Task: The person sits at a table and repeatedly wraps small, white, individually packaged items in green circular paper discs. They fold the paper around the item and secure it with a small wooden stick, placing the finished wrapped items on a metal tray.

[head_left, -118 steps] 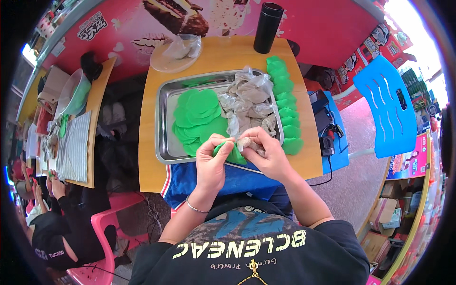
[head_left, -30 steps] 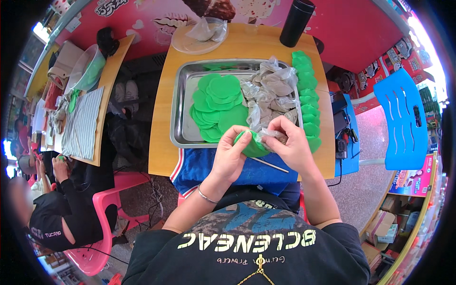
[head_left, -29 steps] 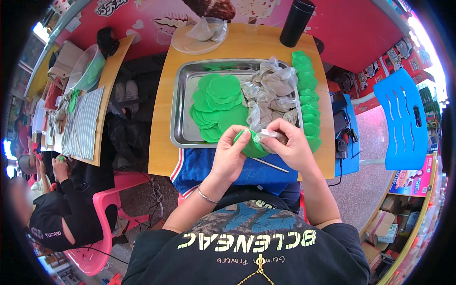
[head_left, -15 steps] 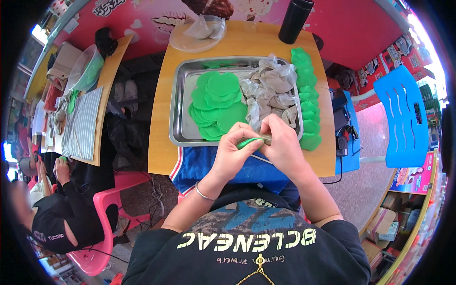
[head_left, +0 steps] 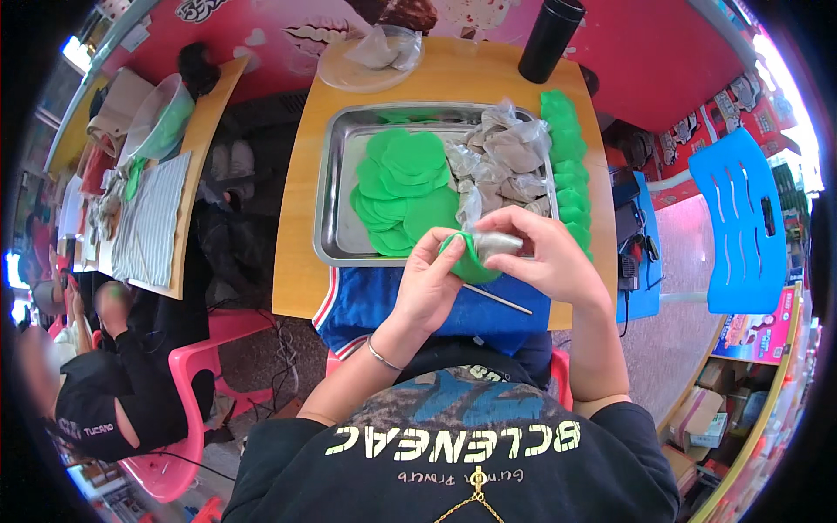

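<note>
My left hand point(head_left: 427, 283) pinches a green round sheet point(head_left: 478, 266), which curves down below the fingers. My right hand point(head_left: 558, 257) grips a greyish bundle point(head_left: 495, 247) in a thin shiny wrap, lying against the green sheet; what is inside cannot be made out. Both hands are over the near edge of a metal tray point(head_left: 324, 192). In the tray, a pile of flat green discs point(head_left: 399, 196) lies at the left and crumpled grey bundles in clear plastic point(head_left: 510, 148) at the right. Just below the hands a thin pale stick point(head_left: 499, 299) lies on blue cloth.
The wooden table point(head_left: 296, 244) bears a row of overlapping green pieces point(head_left: 568, 161) right of the tray. A plastic lid with a clear bag point(head_left: 384, 57) and a black cylinder point(head_left: 551, 39) stand behind. A blue chair point(head_left: 737, 218) is right; another person sits left by a pink chair point(head_left: 187, 392).
My hands have moved apart slightly. The green piece, folded small between the fingers before, now hangs spread out, and the grey bundle shows in my right hand. The stick shows more fully.
</note>
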`<action>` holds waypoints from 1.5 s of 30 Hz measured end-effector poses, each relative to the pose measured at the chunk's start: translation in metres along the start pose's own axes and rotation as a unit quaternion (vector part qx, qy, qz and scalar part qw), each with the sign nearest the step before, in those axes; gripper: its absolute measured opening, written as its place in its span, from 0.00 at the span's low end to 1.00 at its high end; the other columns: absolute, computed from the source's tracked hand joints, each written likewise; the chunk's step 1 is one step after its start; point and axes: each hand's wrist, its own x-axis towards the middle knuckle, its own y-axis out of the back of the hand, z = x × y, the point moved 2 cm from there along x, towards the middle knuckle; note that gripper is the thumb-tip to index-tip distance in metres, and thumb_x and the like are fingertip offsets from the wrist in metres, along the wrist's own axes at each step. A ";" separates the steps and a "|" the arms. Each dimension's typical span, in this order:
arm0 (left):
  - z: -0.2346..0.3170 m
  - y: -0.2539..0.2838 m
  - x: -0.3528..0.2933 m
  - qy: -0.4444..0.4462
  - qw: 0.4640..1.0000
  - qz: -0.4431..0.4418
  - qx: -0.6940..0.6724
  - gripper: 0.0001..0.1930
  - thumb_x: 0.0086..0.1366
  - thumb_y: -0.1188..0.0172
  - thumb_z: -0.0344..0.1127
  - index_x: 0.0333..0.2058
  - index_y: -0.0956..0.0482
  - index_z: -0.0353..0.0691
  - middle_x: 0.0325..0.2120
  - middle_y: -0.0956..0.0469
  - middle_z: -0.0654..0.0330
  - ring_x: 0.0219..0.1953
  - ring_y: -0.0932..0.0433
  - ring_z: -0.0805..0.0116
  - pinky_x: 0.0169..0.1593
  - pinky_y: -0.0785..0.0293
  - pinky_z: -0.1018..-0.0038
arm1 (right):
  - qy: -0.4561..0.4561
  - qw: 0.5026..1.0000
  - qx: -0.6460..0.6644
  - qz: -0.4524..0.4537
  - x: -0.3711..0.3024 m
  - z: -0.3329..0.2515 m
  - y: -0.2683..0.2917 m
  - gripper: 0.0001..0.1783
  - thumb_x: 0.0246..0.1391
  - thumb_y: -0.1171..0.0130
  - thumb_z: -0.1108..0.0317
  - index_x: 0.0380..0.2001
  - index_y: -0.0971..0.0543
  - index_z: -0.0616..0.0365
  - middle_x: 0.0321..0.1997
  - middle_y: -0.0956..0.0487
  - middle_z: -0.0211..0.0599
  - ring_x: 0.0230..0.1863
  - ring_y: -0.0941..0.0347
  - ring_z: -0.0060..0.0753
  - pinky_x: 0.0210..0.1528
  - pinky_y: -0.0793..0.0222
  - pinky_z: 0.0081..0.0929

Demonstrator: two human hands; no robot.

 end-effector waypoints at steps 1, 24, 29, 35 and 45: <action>0.001 -0.001 0.001 -0.001 1.000 -0.009 -0.001 0.03 0.62 0.47 0.34 0.33 0.29 0.43 0.32 0.26 0.65 0.36 0.27 0.76 0.41 0.30 0.75 | -0.008 1.000 0.021 0.005 -0.001 -0.002 0.000 0.14 0.42 0.41 0.73 0.36 0.27 0.61 0.28 0.23 0.38 0.28 0.27 0.26 0.31 0.32 0.22; 0.012 0.001 0.002 0.003 0.999 -0.044 -0.023 0.03 0.62 0.48 0.34 0.34 0.27 0.45 0.35 0.26 0.65 0.40 0.28 0.72 0.46 0.30 0.66 | -0.006 0.999 0.051 0.016 0.000 0.000 -0.011 0.09 0.45 0.45 0.76 0.33 0.30 0.61 0.28 0.25 0.38 0.33 0.25 0.32 0.35 0.31 0.26; 0.014 -0.007 -0.005 -0.004 0.999 -0.032 0.010 0.14 0.58 0.44 0.27 0.44 0.31 0.44 0.36 0.28 0.64 0.38 0.28 0.76 0.43 0.29 0.75 | -0.065 0.995 0.074 -0.009 -0.003 0.008 -0.009 0.12 0.43 0.43 0.78 0.34 0.31 0.60 0.27 0.27 0.31 0.33 0.29 0.19 0.35 0.33 0.18; 0.018 -0.012 -0.008 -0.075 0.980 -0.035 0.181 0.30 0.51 0.39 0.20 0.52 0.40 0.42 0.38 0.29 0.63 0.41 0.29 0.76 0.45 0.29 0.78 | -0.071 0.976 0.199 0.054 -0.005 0.024 -0.019 0.11 0.41 0.42 0.79 0.28 0.32 0.58 0.25 0.31 0.25 0.28 0.36 0.12 0.30 0.39 0.13; 0.015 0.006 -0.006 -0.139 0.940 -0.049 0.307 0.16 0.57 0.41 0.29 0.42 0.35 0.39 0.31 0.28 0.65 0.32 0.30 0.80 0.35 0.30 0.84 | -0.040 0.994 0.050 -0.090 -0.003 -0.001 -0.007 0.07 0.47 0.45 0.76 0.33 0.28 0.61 0.31 0.27 0.27 0.29 0.34 0.10 0.28 0.39 0.12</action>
